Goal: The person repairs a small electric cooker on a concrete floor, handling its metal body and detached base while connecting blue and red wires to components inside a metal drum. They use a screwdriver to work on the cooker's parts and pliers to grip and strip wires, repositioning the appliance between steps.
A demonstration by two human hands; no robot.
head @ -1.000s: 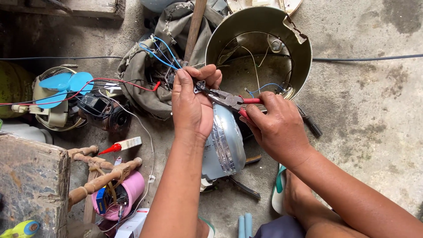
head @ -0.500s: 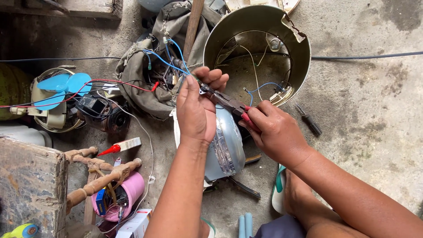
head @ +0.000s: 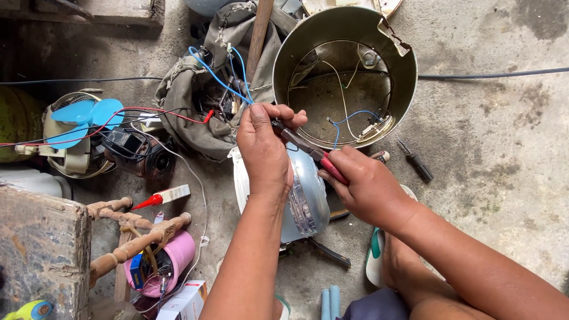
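Over the concrete floor, the right hand (head: pixel 367 186) grips red-handled pliers (head: pixel 311 153), fingers clamped on the handles. The left hand (head: pixel 264 148) pinches something small at the plier tips (too small to tell), just above a silver appliance shell (head: pixel 308 198), beside the open metal pot (head: pixel 347 77).

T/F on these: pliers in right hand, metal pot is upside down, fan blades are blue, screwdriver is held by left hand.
1. The right hand holds the red-handled pliers. True.
2. The metal pot shell is upside down. False: its open mouth faces the camera, wiring visible inside.
3. The small fan has blue blades. True.
4. The left hand holds the dark screwdriver. False: it lies on the concrete floor, apart from both hands; the left hand pinches something at the plier tips.
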